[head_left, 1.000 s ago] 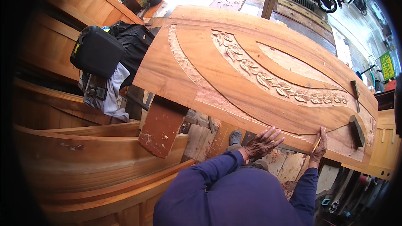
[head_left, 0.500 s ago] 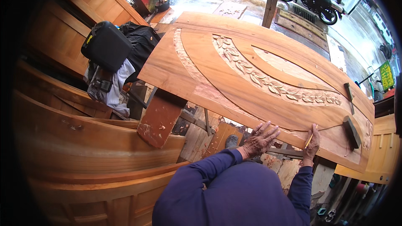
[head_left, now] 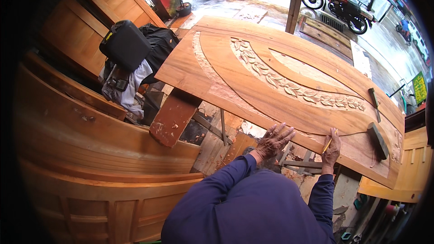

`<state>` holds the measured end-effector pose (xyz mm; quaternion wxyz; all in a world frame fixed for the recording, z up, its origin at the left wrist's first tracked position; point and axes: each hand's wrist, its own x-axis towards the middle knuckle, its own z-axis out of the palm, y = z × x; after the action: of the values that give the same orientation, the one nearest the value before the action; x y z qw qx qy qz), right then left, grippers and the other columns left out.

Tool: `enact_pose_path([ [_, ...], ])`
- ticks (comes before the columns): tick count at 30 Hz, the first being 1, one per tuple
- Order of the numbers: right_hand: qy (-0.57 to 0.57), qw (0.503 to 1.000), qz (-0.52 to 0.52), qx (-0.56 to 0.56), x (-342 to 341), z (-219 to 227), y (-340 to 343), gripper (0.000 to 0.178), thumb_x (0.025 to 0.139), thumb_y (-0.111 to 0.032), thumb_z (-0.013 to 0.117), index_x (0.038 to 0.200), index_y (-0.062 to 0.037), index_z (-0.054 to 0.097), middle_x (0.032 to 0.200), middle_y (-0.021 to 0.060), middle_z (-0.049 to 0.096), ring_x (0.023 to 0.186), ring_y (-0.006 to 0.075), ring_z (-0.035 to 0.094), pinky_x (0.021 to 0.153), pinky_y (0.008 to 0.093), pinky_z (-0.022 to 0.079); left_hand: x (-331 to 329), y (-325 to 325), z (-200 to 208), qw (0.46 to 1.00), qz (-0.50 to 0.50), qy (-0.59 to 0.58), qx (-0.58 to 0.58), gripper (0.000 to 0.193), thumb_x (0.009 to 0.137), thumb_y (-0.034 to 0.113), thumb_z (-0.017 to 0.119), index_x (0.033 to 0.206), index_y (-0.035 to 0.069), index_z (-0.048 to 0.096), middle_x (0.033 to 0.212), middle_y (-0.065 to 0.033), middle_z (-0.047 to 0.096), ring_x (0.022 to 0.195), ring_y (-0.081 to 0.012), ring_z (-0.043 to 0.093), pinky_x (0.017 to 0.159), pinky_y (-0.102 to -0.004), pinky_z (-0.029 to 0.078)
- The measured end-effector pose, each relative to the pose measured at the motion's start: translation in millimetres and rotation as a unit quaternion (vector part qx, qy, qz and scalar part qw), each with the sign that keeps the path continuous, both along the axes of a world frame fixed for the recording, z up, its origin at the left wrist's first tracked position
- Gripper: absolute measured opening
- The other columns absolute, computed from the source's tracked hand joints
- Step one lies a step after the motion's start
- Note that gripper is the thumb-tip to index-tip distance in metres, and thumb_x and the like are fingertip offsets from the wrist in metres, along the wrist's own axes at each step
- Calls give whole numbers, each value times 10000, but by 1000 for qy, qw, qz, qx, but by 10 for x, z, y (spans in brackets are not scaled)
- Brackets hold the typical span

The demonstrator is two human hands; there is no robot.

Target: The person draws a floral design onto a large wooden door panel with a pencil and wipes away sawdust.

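Note:
A large wooden door panel (head_left: pixel 235 81) lies across supports in front of me, with a carved band of leaves (head_left: pixel 271 77) curving over it. My left hand (head_left: pixel 274 143) rests at the panel's near edge, fingers stretched out and slightly apart, holding nothing. Farther right along that edge, my right hand (head_left: pixel 332 149) has a thin yellow pencil (head_left: pixel 327 145) between its fingers, and its fingertips reach onto the wood. On the panel's right end lie a dark wooden block (head_left: pixel 378 141) and, beyond it, a slim dark tool (head_left: pixel 374 100) whose kind I cannot tell.
Several finished wooden panels (head_left: pixel 104 140) stand along my left. A black hard case (head_left: pixel 125 45) sits on a pile of cloth by the panel's left end. A reddish-brown board (head_left: pixel 174 117) juts from beneath. Past a wooden post (head_left: pixel 295 4), a motorcycle (head_left: pixel 337 4) stands outside.
Both hands have shifted a little to the left along the near edge. The pencil has moved with my right hand. The whole view has also shifted slightly.

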<state>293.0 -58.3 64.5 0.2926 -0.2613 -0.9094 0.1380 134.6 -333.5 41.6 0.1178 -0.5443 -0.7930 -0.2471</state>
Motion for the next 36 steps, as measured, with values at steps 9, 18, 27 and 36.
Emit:
enact_pose_path([
  [9, -1, 1000, 4, -23, 25, -43, 28, 382, 1024, -155, 631, 1399, -85, 626, 1450, 171, 622, 1403, 344, 537, 1194, 470, 371, 141, 29, 42, 999, 46, -1, 4, 505, 1027, 229, 584, 1528, 201, 530, 1625, -21, 461, 1538, -281, 357, 1281, -482, 157],
  [18, 8, 1000, 12, -13, 20, -18, 20, 380, 1027, -151, 626, 1403, -93, 627, 1442, 182, 624, 1395, 346, 545, 1181, 450, 397, 246, -23, -7, 998, 64, -9, 14, 508, 1030, 219, 583, 1533, 194, 524, 1631, -31, 451, 1546, -281, 340, 1288, -492, 147],
  [27, 13, 1000, 14, -14, 31, -27, 29, 387, 1034, -162, 616, 1414, -88, 613, 1427, 204, 625, 1369, 373, 556, 1163, 465, 417, 253, -11, -42, 997, 65, -15, 28, 512, 1026, 201, 588, 1534, 194, 523, 1639, -30, 440, 1551, -276, 334, 1286, -492, 161],
  [36, 12, 1000, 13, -3, 25, -14, 16, 390, 1017, -127, 628, 1402, -65, 621, 1434, 199, 625, 1387, 363, 549, 1172, 453, 413, 243, -24, -24, 998, 59, -9, 17, 521, 1027, 198, 576, 1544, 191, 509, 1642, -39, 433, 1554, -286, 327, 1291, -499, 145],
])
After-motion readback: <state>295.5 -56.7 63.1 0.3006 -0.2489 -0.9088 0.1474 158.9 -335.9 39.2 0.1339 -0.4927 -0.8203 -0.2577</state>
